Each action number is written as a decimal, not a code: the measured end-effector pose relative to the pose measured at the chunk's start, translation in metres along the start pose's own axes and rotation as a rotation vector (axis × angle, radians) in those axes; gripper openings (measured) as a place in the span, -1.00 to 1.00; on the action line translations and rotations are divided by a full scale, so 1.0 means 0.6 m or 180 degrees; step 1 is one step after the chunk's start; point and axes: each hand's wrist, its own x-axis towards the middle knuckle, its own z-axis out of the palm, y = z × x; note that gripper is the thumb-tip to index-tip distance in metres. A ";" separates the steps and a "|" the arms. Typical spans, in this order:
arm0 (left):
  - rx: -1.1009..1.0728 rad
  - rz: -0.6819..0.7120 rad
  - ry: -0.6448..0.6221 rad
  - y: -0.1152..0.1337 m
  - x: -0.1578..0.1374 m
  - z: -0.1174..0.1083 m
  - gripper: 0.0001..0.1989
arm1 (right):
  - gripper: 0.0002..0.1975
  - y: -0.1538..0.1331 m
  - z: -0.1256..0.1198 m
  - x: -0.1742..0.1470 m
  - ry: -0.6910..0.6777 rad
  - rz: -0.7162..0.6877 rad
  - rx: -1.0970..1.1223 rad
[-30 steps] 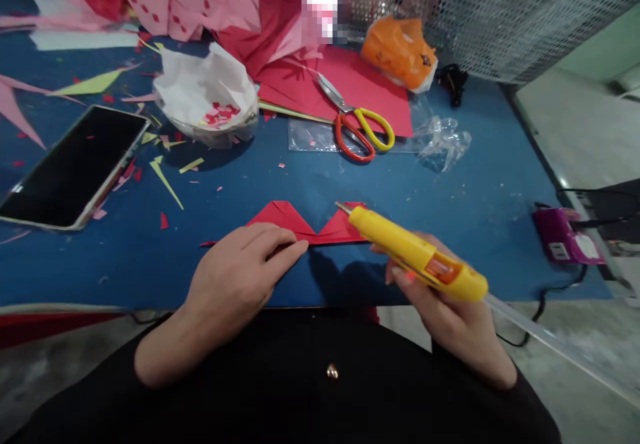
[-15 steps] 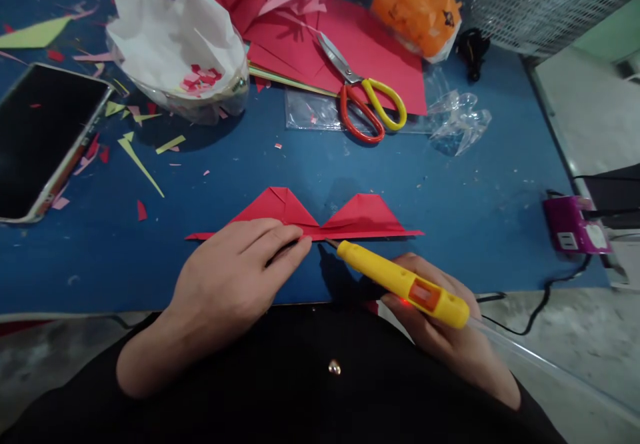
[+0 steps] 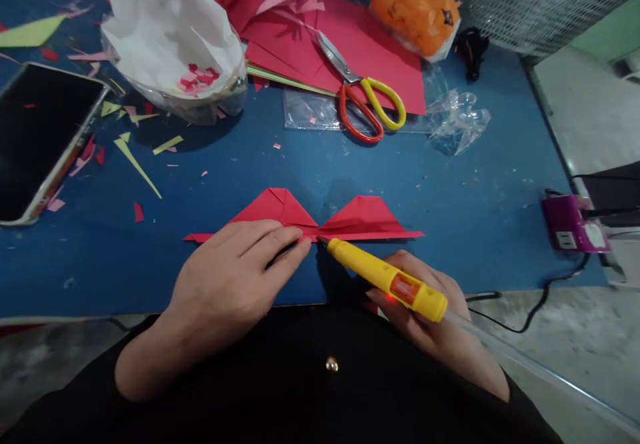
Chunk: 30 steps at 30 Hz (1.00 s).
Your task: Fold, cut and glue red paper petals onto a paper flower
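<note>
A folded red paper (image 3: 360,217) with two flat-topped peaks and a narrow strip along its lower edge lies near the table's front. My left hand (image 3: 235,267) is over its left half, fingers and thumb closed on the strip left of the middle. My right hand (image 3: 425,311) grips a yellow pen-shaped hot glue gun (image 3: 373,264), tilted so that its dark nozzle meets the strip near the notch between the peaks. A red light glows on the gun, and a clear glue stick (image 3: 540,364) trails from its back end. Some right-hand fingers are hidden behind the gun.
Scissors (image 3: 363,94) with red and yellow handles lie on red sheets (image 3: 390,51) and clear plastic. A paper-lined bowl (image 3: 170,51) holds red scraps. A phone (image 3: 45,137) lies among cuttings at left. An orange bag (image 3: 415,11) and a purple box (image 3: 573,224) with cords are at right.
My right hand has brought the glue gun slightly left, its nozzle sliding along the strip toward my left fingertips. My left hand and the red paper have stayed almost still.
</note>
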 end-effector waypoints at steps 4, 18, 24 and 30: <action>-0.0039 -0.0013 0.0007 0.000 0.001 -0.001 -0.71 | -0.85 -0.002 -0.001 -0.002 -0.0045 0.0011 0.0044; -0.0031 -0.0040 -0.0028 -0.001 0.004 -0.004 -0.71 | -0.88 -0.007 0.002 -0.010 0.0000 0.0024 -0.0135; -0.0087 -0.0106 -0.0010 0.000 0.004 -0.004 -0.70 | -0.88 -0.007 0.000 -0.008 0.0029 0.0057 -0.0151; -0.0110 -0.0133 -0.0075 0.001 0.004 -0.005 -0.71 | -0.89 -0.007 0.000 -0.011 0.0004 0.0063 -0.0187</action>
